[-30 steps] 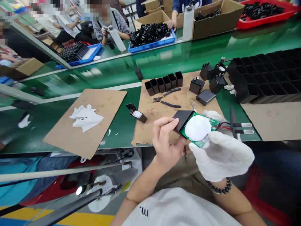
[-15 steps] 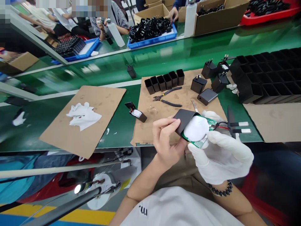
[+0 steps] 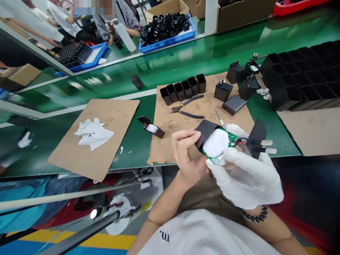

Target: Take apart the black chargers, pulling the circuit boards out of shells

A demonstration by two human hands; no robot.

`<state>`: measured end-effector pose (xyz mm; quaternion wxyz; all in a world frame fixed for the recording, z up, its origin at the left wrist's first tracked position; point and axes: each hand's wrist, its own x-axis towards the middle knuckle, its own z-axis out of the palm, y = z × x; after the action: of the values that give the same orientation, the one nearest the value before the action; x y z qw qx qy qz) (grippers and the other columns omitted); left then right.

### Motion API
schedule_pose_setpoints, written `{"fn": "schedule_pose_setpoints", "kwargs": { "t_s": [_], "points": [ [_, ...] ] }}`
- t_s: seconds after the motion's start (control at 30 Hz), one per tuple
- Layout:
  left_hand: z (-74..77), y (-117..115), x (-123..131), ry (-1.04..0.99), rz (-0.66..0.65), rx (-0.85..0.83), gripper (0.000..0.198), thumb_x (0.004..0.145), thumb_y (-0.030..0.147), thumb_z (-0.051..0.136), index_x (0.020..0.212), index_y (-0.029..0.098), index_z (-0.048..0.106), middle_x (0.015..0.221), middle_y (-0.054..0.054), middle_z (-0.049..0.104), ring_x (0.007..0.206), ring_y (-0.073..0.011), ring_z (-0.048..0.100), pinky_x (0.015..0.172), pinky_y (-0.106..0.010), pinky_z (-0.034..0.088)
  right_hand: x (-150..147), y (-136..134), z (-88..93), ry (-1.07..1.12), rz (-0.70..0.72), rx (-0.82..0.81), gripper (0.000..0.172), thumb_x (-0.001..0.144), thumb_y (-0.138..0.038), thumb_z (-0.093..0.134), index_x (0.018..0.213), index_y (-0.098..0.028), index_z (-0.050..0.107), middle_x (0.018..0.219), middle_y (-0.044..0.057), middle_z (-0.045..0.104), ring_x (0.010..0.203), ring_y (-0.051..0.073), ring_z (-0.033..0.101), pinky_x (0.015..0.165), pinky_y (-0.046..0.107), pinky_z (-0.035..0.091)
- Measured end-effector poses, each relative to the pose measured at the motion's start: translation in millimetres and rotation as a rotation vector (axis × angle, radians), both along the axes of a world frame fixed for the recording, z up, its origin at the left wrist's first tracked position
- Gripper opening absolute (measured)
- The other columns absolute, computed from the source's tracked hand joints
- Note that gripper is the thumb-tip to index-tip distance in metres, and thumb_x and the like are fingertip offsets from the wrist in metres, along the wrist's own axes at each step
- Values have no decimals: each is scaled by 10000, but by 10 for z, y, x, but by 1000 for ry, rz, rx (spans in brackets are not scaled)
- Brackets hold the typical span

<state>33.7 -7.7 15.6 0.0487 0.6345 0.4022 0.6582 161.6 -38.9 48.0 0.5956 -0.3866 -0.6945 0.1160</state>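
Observation:
My bare left hand (image 3: 187,156) is closed around a black charger housing (image 3: 206,132). A green circuit board (image 3: 231,136) with a round white pad (image 3: 216,142) on it sits partly inside the housing's mouth. My right hand (image 3: 247,173), in a white glove, pinches the board by its edges. From the board's outer end, short red and black wires run to a black plug cap (image 3: 257,138) with two flat metal pins. Behind my hands lie cutting pliers (image 3: 186,106) with black and yellow handles, and a thin metal tool (image 3: 220,117) partly hidden.
Several open black housings (image 3: 183,90) stand in a row on cardboard (image 3: 164,152). Chargers (image 3: 223,90) stand to their right, near a large block of housings (image 3: 305,81). A part-open charger (image 3: 151,127) lies left. White scraps (image 3: 92,132) rest on another cardboard sheet (image 3: 71,159).
The board sits a little deeper in the housing. The plug cap has turned so its broad face shows more. A charger on the green belt has shifted left in view.

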Motion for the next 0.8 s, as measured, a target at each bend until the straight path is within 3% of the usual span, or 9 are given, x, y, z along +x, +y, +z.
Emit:
{"fn": "schedule_pose_setpoints", "kwargs": {
  "t_s": [0.1, 0.17, 0.27, 0.33, 0.43, 0.57, 0.67, 0.73, 0.8],
  "points": [
    [-42, 22, 6, -32, -22, -11, 258, 983, 344, 639, 1228, 264, 621, 1111, -55, 553, 1054, -204, 658, 951, -410, 610, -32, 4, 58, -3, -74, 79, 368, 821, -83, 760, 1150, -240, 711, 1241, 111, 735, 1185, 300, 726, 896, 376, 683],
    [-58, 35, 2, -20, -15, -5, 264, 983, 372, 633, 1224, 267, 620, 1095, -52, 545, 1058, -210, 662, 959, -423, 612, -74, 8, 93, -54, -113, -13, 255, 858, -137, 734, 1083, -257, 735, 1229, 111, 736, 1207, 322, 712, 924, 432, 668],
    [-83, 58, -10, 40, 19, 14, 256, 976, 367, 626, 1203, 250, 628, 1055, -49, 550, 1024, -209, 656, 942, -418, 611, -135, 68, 74, -90, -152, -148, 234, 874, -220, 734, 1101, -275, 749, 1214, 106, 735, 1189, 327, 712, 987, 485, 629],
    [-119, 69, -22, 68, 47, -34, 233, 952, 323, 651, 1165, 233, 630, 1034, -47, 556, 1000, -204, 643, 917, -393, 602, -146, 166, -7, -29, -107, -225, 277, 875, -248, 747, 1151, -251, 736, 1164, 98, 747, 1109, 278, 739, 994, 434, 625],
    [-203, 70, -59, 68, 51, -236, 214, 864, 191, 711, 1047, 210, 599, 1077, -61, 569, 1039, -205, 636, 907, -358, 572, -86, 375, -166, 69, 66, -331, 262, 872, -208, 730, 1134, -217, 726, 1069, 58, 775, 980, 203, 757, 930, 344, 637],
    [-275, 63, -187, 10, -212, -622, 324, 790, 174, 737, 920, 228, 446, 1383, -148, 583, 1312, -272, 590, 1034, -411, 520, 115, 596, -195, -57, 312, -585, 222, 846, -189, 725, 1063, -209, 766, 1009, 25, 794, 805, 165, 748, 774, 298, 643],
    [-245, 89, -320, -92, -384, -849, 444, 747, 302, 833, 856, 234, 408, 1370, -154, 636, 1269, -275, 631, 1008, -390, 518, 335, 651, -57, -197, 520, -791, 324, 872, -213, 703, 1189, -224, 765, 1073, 28, 802, 747, 157, 756, 726, 286, 654],
    [-200, 115, -395, -119, -445, -904, 537, 675, 405, 912, 801, 225, 421, 1270, -140, 681, 1216, -273, 649, 988, -369, 511, 498, 677, 52, -229, 499, -766, 302, 883, -247, 717, 1176, -256, 784, 1114, 34, 801, 887, 209, 789, 778, 315, 671],
    [-154, 134, -447, -129, -518, -918, 613, 607, 510, 950, 757, 218, 431, 1173, -120, 695, 1187, -272, 646, 965, -350, 507, 630, 725, 139, -210, 350, -619, 281, 843, -303, 787, 1124, -292, 808, 1226, 41, 773, 1120, 281, 753, 880, 377, 670]
  ]
}}
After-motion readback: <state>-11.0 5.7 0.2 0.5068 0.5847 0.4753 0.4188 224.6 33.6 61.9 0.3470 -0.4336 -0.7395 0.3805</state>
